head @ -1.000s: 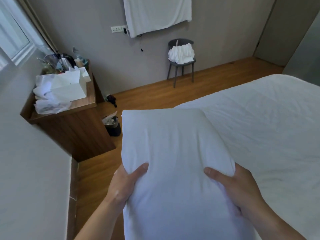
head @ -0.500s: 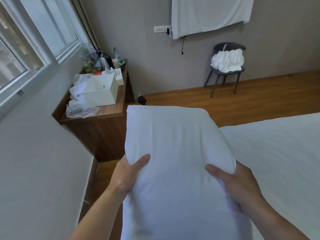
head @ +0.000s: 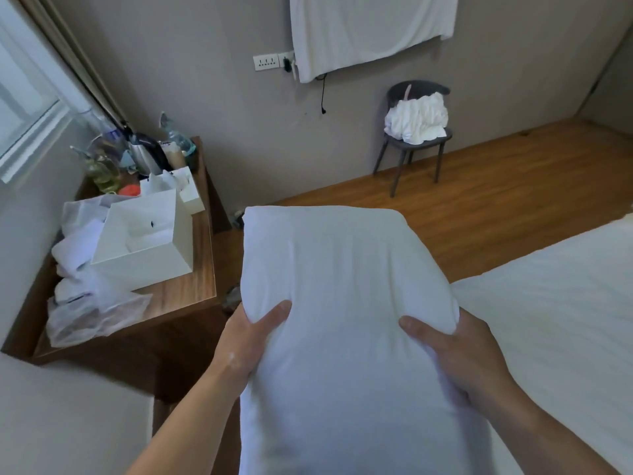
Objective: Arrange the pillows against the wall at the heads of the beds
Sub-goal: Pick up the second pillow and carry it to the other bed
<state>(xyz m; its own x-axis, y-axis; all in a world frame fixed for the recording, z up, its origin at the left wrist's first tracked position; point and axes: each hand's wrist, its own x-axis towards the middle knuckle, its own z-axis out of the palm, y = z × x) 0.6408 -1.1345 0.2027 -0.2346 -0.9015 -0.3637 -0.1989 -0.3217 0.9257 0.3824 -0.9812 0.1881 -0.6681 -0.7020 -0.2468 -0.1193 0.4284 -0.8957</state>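
A plump white pillow [head: 339, 303] fills the middle of the head view, held lengthwise in the air in front of me. My left hand [head: 250, 337] grips its left side, thumb on top. My right hand [head: 455, 354] grips the right side the same way. To the right lies a bed [head: 555, 320] under a white sheet; the pillow's right edge overlaps the bed's left edge. The pillow's near end runs out of the bottom of the view.
A wooden side table [head: 185, 296] at the left carries a white box [head: 147, 241], plastic bags, a kettle and bottles. A dark chair [head: 414, 138] with white linen stands by the far wall. A grey wall ledge [head: 65, 423] is at lower left. Wooden floor [head: 496, 200] lies beyond.
The view has swung left and then a little back to the right, so the side table and window came into view. Both hands keep the same hold on the pillow.
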